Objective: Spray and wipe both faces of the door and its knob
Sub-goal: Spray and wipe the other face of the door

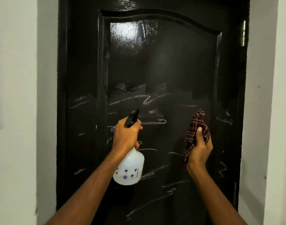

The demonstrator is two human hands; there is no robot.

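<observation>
Black door [163, 62], chalk-scribbled; left hand [126, 137] fingers grip white spray bottle [130, 168], contents unclear; right hand [200, 150] fingers clutch checked cloth [196, 125].

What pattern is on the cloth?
Dark maroon with a pale plaid check, cloth held in the right hand; head view.

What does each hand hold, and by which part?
Left hand grips the spray bottle at its neck. Right hand holds the checked cloth bunched at its middle.
</observation>
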